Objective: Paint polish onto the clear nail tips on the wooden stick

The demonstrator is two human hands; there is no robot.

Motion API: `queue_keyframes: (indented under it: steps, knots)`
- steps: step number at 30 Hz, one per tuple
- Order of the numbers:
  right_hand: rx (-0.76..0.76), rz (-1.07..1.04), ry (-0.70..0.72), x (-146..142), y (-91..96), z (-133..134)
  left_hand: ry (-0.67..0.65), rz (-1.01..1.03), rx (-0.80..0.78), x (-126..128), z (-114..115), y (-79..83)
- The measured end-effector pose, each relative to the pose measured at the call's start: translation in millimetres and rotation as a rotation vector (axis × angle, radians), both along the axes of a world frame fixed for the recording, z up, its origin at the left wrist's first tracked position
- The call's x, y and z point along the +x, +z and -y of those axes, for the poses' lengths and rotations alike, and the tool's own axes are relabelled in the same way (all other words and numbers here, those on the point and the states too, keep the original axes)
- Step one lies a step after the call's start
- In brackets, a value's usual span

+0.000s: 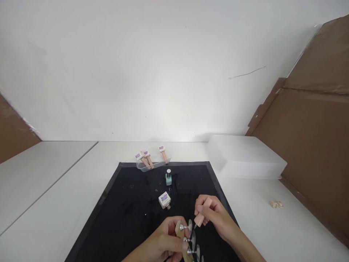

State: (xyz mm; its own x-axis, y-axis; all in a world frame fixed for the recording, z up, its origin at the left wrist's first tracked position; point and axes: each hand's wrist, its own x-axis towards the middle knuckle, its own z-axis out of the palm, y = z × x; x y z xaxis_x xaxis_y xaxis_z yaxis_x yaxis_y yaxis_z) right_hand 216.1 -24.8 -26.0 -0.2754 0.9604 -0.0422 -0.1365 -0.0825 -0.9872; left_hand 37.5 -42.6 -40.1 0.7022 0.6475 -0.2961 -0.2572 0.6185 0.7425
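1. Pink cap (204, 211), pinched in the right grip (214, 214), slants down-left toward clear nail tips (193, 239) just beside it.
2. Left grip (166, 238) clasps the wood-toned holder (178, 230) bearing them, above the dark mat (131, 218).
3. From here, I cannot tell whether the brush (195, 226) touches; the holder's near end is cut off.

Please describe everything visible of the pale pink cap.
Long, rectangular and pale pink, the cap looks plastic. It is tilted, its far end leaning right. The right hand's grip holds it between thumb and fingers. A thin, dark brush seems to extend from its near end, close to clear, oval plastic tips; contact is unclear.
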Motion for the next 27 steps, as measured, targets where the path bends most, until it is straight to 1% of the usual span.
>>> queue_keyframes:
  steps: [4,7,9,11,15,17,19,24,27]
  knots:
    - [-0.029,0.001,-0.058,-1.4,1.3,-0.9,0.004,0.01,0.007,-0.7,0.4,-2.6]
    - [-0.029,-0.057,-0.082,-1.6,3.9,-0.3,0.003,0.029,0.002,-1.6,0.3,-5.6]
    - [-0.005,-0.106,-0.051,-0.9,4.9,0.6,0.004,0.039,-0.003,-2.1,0.0,-6.6]
    - [0.031,-0.135,0.017,0.6,4.5,1.3,0.007,0.042,-0.002,-2.5,-0.8,-6.3]
    - [0.096,-0.119,0.162,3.8,2.0,1.4,0.011,0.022,-0.004,-2.7,-2.7,-3.7]
    - [0.112,-0.101,0.2,4.6,1.5,1.1,0.013,0.015,-0.005,-2.5,-3.2,-3.0]
    - [0.12,-0.082,0.201,4.9,1.7,1.0,0.017,0.014,-0.003,-2.2,-3.3,-3.3]
    - [0.131,-0.045,0.134,4.6,0.9,0.2,0.014,0.037,-0.007,-1.8,-3.3,-5.3]
    - [0.166,-0.062,0.158,4.7,0.3,-0.3,0.014,0.028,-0.004,-2.0,-3.9,-5.0]
